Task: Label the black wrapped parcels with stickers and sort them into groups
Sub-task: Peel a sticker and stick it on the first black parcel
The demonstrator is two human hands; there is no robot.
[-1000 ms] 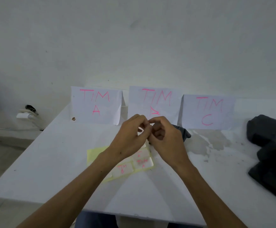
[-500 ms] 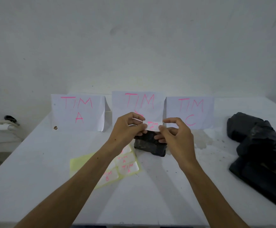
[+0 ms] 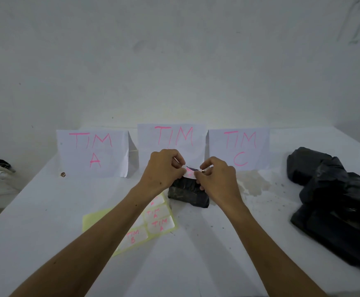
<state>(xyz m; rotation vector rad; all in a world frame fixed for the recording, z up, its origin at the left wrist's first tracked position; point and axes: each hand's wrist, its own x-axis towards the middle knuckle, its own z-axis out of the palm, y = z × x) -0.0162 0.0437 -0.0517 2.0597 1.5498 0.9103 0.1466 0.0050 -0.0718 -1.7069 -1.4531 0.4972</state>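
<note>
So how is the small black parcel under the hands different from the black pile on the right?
The small black parcel lies alone mid-table, with both hands bringing a sticker onto it. The black pile is several bigger bundles heaped at the table's right side, untouched, no sticker visible. Both are wrapped in crinkled black plastic.

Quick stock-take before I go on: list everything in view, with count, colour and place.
sticker: one, white with pink writing, pinched between both hands above the near parcel
near parcel: one, black, table centre
parcel pile: several, black, table right; exact count unclear
sticker sheet: one, yellow backing with white labels, partly under the left forearm
signs: three, white with pink lettering, standing along the table's back
table: one, white
small round object: one, brownish, by the TIM A sign
left hand: pinches sticker's left end
right hand: pinches sticker's right end
</note>
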